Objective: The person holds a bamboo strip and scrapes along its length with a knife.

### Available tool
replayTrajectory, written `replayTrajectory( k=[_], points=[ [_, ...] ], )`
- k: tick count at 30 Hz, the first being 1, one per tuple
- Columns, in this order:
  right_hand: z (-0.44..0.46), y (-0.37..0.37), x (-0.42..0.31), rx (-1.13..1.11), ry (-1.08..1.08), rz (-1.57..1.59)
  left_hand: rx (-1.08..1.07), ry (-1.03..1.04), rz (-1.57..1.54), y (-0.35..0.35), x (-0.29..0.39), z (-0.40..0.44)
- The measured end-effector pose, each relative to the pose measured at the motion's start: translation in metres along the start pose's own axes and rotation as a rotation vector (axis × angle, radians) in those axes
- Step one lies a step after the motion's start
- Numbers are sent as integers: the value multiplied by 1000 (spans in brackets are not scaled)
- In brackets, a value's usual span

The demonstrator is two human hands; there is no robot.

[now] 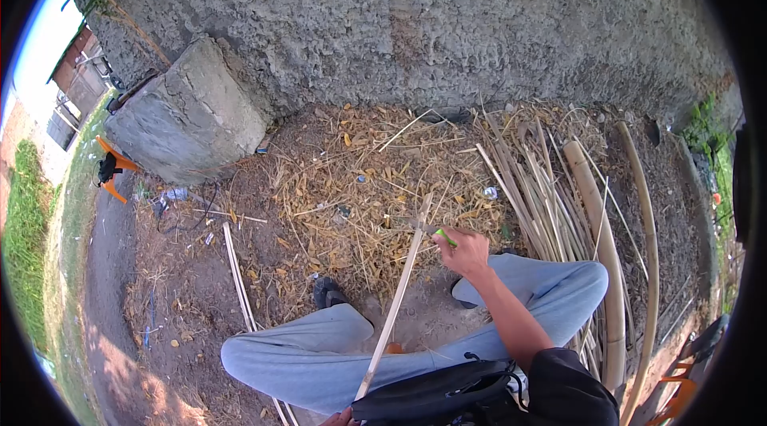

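While the left hand (339, 418), mostly cut off by the lower edge, grips the near end of a long pale strip (398, 286), a black bag (435, 396) lies across the seated person's lap. The strip slants up and away between the bent legs in blue-grey trousers (300, 354), its far end over the littered ground (431, 310). Farther out, the right hand (463, 252) is closed around the green handle of a knife (446, 237), whose blade reaches left to the strip near its far end; whether it cuts into the wood is too small to tell. A dark shoe (327, 293) shows past the left leg.

To the left, two thin strips (236, 278) lie side by side on the ground. To the right, beyond the right knee, lie a loose bundle of split strips (551, 214), a thick pole (599, 258) and a thinner, curved pole (649, 250). Dry yellow leaves and shavings (367, 178) cover the ground ahead, up to a rough grey wall (479, 27). Near its left part sits a concrete block (192, 110), with something orange (118, 158) just beside it.
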State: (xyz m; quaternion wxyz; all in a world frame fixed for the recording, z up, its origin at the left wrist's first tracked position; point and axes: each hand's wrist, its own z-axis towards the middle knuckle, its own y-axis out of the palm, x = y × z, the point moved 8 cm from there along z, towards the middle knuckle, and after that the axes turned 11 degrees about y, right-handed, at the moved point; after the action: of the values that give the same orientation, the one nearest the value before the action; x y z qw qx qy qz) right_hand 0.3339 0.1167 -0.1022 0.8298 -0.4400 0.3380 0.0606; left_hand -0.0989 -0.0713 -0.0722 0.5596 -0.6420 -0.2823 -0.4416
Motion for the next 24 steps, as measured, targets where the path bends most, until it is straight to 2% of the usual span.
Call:
replayTrajectory(
  k=[4,6,8,13,18,22,24],
  points=[
    [8,3,16,6,35,-108,-102,-49,69,-3,2,4],
    [8,0,14,86,-44,-67,-123,-70,82,-4,7,6],
    [10,-8,7,120,-34,-91,-167,122,264,-4,47,26],
    [17,-15,8,169,-27,-101,-90,196,257,-5,46,27],
    [21,-10,17,136,120,-73,-75,248,265,-6,55,34],
    [25,-21,3,227,25,-79,-32,246,316,-12,65,39],
    [29,-30,-3,281,11,-38,-46,232,242,-13,60,40]
  ],
)
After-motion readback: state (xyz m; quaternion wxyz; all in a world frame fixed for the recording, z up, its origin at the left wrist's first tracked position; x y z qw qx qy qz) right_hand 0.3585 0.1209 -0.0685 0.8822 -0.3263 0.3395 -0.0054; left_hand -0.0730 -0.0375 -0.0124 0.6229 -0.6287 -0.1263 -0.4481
